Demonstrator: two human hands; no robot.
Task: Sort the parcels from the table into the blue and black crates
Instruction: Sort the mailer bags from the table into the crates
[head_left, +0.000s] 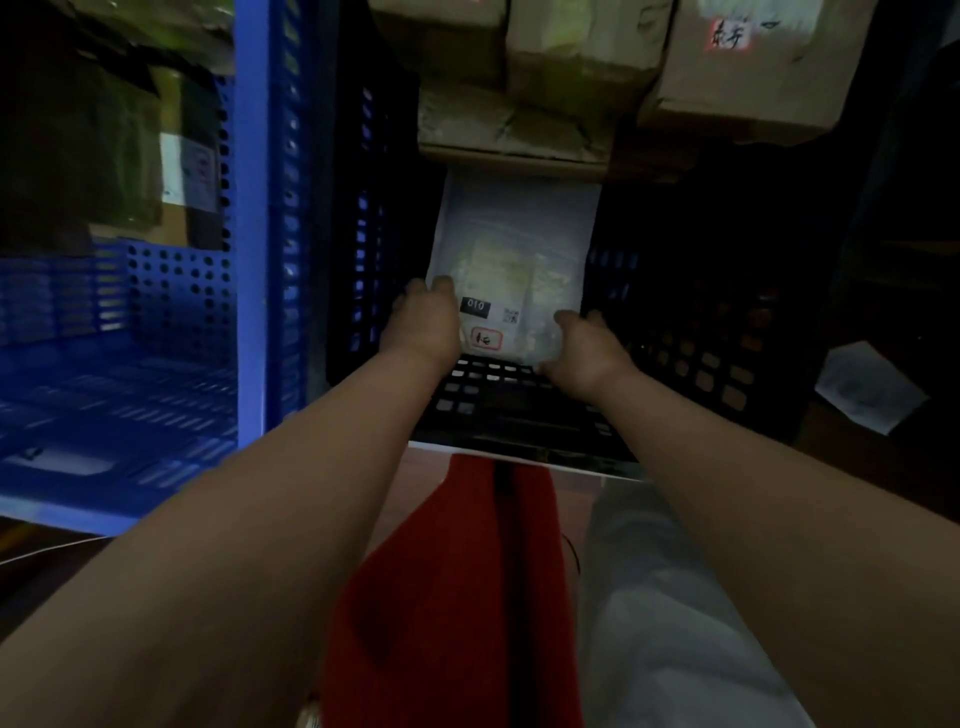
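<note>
A flat white plastic parcel (514, 244) with a black "010" tag and a red-framed label lies low inside the black crate (701, 364). My left hand (423, 322) grips its near left corner. My right hand (587, 348) grips its near right corner. Both arms reach down into the crate. The blue crate (249, 260) stands directly to the left of the black one and holds dark-wrapped parcels (104, 156) at its far end.
Several brown cardboard boxes (571, 62) are stacked at the far end of the black crate, above the white parcel. A white slip of paper (867, 387) lies on the floor at right. My red garment and pale trousers fill the lower middle.
</note>
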